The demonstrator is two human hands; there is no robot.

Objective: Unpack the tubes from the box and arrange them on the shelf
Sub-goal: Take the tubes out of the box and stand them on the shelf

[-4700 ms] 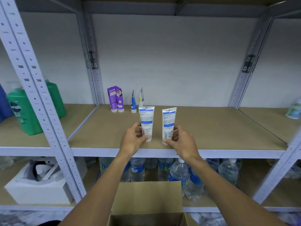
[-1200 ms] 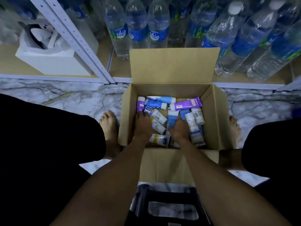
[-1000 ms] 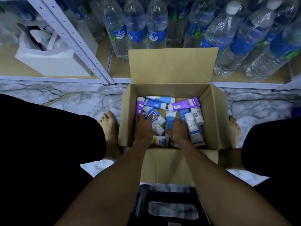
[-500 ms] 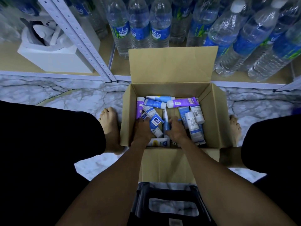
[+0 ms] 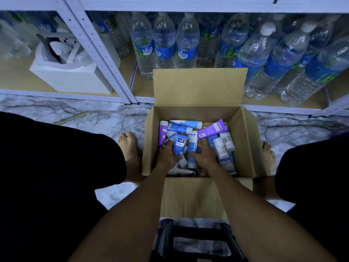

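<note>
blue tube (image 5: 180,145), labelled "safi", raised cap-down inside the box (image 5: 245,144) and gripped by the left hand (image 5: 167,155). beside it, a pale blue tube (image 5: 192,148), upright, held by the curled fingers of the right hand (image 5: 204,156). loose tubes (image 5: 223,146) lie around both hands on the box bottom, one purple tube (image 5: 211,129) tilted across the others. the box stands open on a marble floor (image 5: 90,118) between bare feet. behind it, water bottles (image 5: 164,44) and a white carton (image 5: 69,80) on the lower shelf (image 5: 143,86).
</note>
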